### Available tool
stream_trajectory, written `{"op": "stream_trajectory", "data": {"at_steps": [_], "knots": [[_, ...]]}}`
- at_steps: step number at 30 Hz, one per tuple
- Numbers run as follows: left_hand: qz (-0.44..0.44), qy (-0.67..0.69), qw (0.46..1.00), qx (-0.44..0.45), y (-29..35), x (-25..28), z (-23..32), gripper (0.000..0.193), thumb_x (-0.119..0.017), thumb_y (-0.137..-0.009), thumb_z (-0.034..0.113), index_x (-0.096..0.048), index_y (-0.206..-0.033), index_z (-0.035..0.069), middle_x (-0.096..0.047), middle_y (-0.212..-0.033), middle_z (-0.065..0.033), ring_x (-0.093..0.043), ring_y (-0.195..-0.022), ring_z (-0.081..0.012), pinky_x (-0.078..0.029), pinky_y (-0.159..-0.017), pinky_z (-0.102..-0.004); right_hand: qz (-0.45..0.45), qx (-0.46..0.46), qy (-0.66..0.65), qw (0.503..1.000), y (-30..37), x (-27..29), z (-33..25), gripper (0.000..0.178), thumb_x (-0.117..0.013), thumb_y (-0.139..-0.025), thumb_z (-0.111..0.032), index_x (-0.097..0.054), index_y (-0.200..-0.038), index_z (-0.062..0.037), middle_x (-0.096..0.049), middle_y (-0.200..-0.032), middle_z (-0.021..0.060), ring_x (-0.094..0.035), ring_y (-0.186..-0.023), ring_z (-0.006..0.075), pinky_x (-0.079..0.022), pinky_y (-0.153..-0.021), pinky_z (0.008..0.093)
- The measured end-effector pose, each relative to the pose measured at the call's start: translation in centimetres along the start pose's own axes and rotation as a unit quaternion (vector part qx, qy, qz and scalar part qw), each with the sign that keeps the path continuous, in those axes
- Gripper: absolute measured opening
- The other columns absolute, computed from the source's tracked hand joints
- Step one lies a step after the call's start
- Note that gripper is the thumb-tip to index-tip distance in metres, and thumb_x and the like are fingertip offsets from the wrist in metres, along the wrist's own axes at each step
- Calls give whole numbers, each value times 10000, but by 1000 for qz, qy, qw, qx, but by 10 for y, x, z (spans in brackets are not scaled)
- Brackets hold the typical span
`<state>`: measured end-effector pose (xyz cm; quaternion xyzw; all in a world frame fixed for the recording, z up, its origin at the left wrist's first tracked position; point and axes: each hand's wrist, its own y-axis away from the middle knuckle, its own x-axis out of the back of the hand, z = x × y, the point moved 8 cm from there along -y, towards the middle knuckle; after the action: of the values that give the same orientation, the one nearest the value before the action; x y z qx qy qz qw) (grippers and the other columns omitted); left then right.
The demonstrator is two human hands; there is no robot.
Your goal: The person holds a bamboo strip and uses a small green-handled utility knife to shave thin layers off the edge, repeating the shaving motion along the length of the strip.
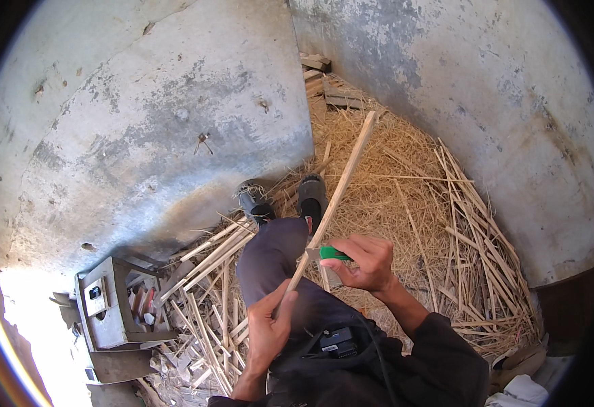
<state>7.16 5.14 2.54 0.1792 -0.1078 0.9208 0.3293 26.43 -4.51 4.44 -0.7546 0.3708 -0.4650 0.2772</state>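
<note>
My left hand (268, 325) is closed around the near end of a long, pale wooden strip (344, 178), which slants up and to the right over my thigh. Between the thumb and fingers of my right hand (366, 263) is a green-handled knife (334, 254). Its short, wide metal blade touches the strip or lies right against it, a little beyond my left hand. The far end of the strip reaches over the shavings and is held by nothing.
Curly wood shavings (378, 152) cover the floor ahead. Loose strips (484, 251) lie heaped along the right wall, with more strips (219, 254) at left. A grey box-like stand (107, 298) holding small items is at lower left. Worn plaster walls (175, 115) enclose the corner.
</note>
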Motion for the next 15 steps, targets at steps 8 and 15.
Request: {"op": "stream_trajectory", "data": {"at_steps": [8,15], "knots": [[4,19,1000,14,3,-1,-9,298,-678,-1021,110,-705,-1268,-55,-785,-983,-190,-672,-852,-107,-528,-765,-280,-2,5,14,1000,0,-1,0,363,-788,-895,-486,-768,-914,-124,-591,-634,5,-575,-483,193,-425,-449,339],[-22,2,998,56,9,3,-12,299,-672,-1025,113,-700,-1265,-63,-777,-942,-175,-643,-809,-93,-520,-739,-282,29,-30,22,999,-7,9,23,342,-794,-902,-447,-773,-921,-107,-657,-674,39,-617,-510,219,-449,-467,347]]}}
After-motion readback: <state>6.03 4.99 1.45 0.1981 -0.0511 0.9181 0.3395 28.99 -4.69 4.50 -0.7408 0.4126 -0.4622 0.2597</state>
